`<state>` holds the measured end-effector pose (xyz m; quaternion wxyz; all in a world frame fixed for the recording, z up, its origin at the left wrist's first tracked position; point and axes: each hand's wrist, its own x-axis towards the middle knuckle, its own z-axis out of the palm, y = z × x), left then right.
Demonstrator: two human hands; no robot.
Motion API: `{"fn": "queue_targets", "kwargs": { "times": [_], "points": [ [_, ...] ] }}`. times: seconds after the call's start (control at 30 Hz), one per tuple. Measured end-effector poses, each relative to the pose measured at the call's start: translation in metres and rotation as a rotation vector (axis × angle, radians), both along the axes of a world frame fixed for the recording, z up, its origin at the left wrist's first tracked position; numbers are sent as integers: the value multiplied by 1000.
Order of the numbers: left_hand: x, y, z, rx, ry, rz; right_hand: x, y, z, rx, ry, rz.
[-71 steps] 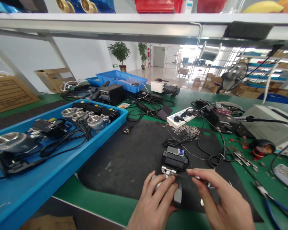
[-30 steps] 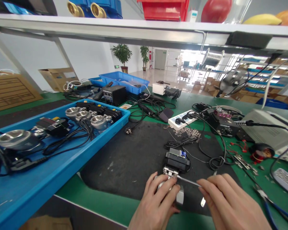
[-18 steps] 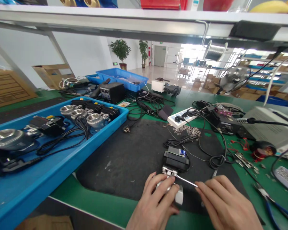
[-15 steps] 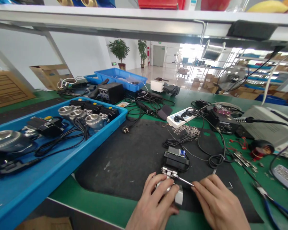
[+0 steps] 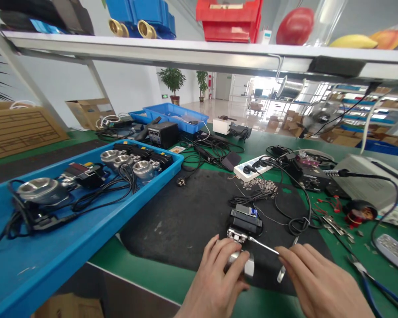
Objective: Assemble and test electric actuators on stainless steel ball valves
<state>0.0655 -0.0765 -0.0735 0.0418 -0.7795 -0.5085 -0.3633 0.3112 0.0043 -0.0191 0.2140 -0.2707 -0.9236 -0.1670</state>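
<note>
A motorised valve lies on the black mat [image 5: 172, 221], with a black actuator box [image 5: 245, 223], a metal bracket [image 5: 236, 236] and a silver metal body [image 5: 250, 267] toward me. My left hand [image 5: 215, 274] wraps its fingers over the metal body. Between the fingertips of my right hand [image 5: 318, 278] is a slim silver wrench [image 5: 265, 245]; its far end touches the bracket's right side. A second silver tool [image 5: 281, 274] lies on the mat, partly hidden by the right hand. Behind the box rests a coiled black cable [image 5: 252, 197].
A blue tray [image 5: 146, 212] at the left holds several similar valves. Beyond the mat are a white power strip [image 5: 252, 169] and scattered metal nuts [image 5: 263, 185]. Blue-handled pliers [image 5: 365, 271] and a soldering station [image 5: 310, 174] stand at the right. A shelf [image 5: 185, 51] spans overhead.
The view has tilted up, showing more of the shelf. My right hand and the wrench's near end have shifted right, uncovering the second tool. My left hand stays on the metal body.
</note>
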Motion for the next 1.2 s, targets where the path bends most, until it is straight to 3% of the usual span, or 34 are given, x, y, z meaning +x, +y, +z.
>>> {"fn": "queue_targets", "kwargs": {
  "times": [0.1, 0.2, 0.37, 0.47, 0.67, 0.9, 1.2],
  "points": [
    [-1, -3, 0, 22, 28, 10, -7, 0, 15, 54, -26, 15],
    [-3, -5, 3, -3, -102, 87, -16, -1, 25, 76, -49, 10],
    [-3, -1, 19, -376, -434, 384, -29, 1, 36, 31, -136, -1],
    [0, 7, 29, -535, -375, 401, -35, 5, 44, -1, -178, 16],
    [5, 23, 39, -634, -252, 469, -46, 12, 56, -38, -260, 38],
    [8, 31, 38, -645, -150, 455, -56, 12, 45, -35, -337, 34],
    [-6, 40, 24, -507, -92, 274, -51, 25, 11, -98, -300, 12]
  ]
}}
